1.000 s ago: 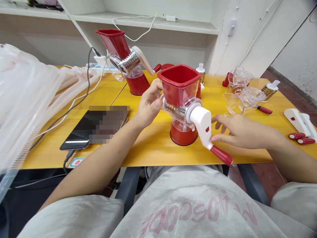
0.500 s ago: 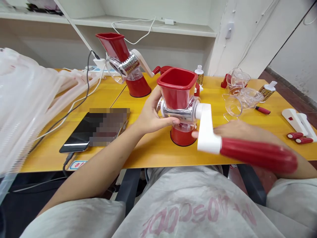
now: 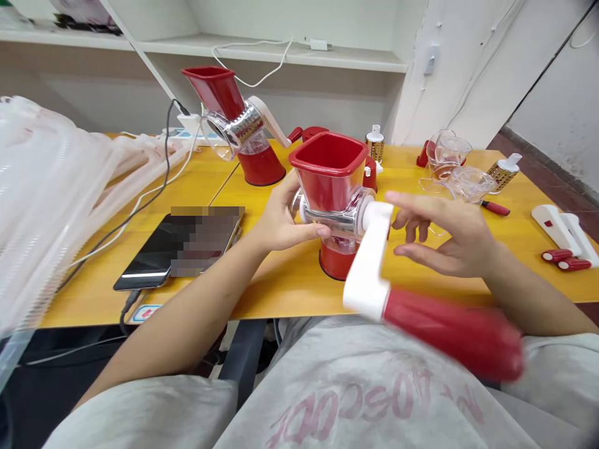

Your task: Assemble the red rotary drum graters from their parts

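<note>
Now the yellow table [image 3: 290, 287] holds steady while the rotary grater [image 3: 332, 187] at frame centre leans a touch further left than half a second ago, its red base planted near the table's front edge. Behind it, in the upper left of centre, a second grater [image 3: 238, 125] stands untouched. The big change is the crank [image 3: 369, 268]: it pointed off to the right a moment back, and now its white arm slants down toward the bottom of the frame, with the red grip [image 3: 453, 333] a blur at lower right, over the lap.

The right hand [image 3: 444, 234] has come up from behind that grip. It sits right of centre, empty, fingers spread, palm turned left. Its index fingertip lies just beside the white hub, and contact cannot be told.

The left hand [image 3: 281, 215] has not let go. It reaches in from lower left, fingers wrapped round the clear drum under the red hopper, thumb on the near side.
</note>
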`<state>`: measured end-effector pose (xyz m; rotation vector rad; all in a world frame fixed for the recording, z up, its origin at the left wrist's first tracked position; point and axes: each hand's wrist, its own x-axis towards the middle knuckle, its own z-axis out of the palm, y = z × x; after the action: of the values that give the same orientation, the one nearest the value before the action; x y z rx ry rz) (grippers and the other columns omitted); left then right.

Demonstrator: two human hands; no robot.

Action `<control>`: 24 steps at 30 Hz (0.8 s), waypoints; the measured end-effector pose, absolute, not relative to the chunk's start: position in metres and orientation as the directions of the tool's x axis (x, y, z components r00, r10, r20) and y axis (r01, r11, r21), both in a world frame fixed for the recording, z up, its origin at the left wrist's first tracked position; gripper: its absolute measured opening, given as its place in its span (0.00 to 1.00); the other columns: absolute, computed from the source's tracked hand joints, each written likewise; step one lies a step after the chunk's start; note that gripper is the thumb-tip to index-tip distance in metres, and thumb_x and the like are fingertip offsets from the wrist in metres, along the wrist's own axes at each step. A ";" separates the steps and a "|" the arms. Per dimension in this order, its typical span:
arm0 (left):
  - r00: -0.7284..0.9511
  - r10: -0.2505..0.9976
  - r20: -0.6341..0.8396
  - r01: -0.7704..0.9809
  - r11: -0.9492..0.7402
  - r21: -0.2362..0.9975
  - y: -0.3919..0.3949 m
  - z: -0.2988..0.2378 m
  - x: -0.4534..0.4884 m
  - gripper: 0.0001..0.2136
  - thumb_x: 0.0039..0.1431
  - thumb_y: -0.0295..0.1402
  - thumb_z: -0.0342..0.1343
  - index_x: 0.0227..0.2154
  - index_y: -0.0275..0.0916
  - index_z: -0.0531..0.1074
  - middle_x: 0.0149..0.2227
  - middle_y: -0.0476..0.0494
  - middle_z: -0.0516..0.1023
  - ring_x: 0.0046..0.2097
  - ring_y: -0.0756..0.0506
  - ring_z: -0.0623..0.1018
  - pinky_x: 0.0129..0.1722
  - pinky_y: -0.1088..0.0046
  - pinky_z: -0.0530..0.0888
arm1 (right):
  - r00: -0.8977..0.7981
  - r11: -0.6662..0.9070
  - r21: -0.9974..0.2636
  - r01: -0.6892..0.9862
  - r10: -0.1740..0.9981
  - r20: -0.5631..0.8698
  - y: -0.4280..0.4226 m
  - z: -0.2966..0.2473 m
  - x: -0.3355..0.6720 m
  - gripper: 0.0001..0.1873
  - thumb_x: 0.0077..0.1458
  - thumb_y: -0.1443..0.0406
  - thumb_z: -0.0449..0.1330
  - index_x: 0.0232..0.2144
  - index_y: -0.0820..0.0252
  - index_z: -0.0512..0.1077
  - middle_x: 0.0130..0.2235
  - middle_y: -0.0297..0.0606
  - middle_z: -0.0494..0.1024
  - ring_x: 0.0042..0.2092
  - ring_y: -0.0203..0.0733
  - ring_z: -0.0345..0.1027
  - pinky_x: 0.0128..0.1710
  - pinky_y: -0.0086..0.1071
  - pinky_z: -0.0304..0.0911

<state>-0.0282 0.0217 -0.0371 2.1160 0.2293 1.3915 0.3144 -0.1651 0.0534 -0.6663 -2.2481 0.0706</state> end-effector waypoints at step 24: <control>0.454 0.605 0.655 0.098 -0.764 0.638 0.038 0.037 -0.127 0.60 0.32 0.54 0.99 0.71 0.47 0.82 0.76 0.34 0.86 0.76 0.24 0.85 0.81 0.30 0.82 | -0.554 0.544 -0.714 0.441 0.791 0.260 -0.125 -0.002 0.323 0.37 0.87 0.44 0.65 0.87 0.47 0.72 0.77 0.52 0.84 0.77 0.62 0.82 0.77 0.63 0.80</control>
<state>-0.1266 0.0376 0.0366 2.1860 0.5852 1.2840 0.3226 -0.1250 -0.0016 -0.9906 -2.2092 0.8000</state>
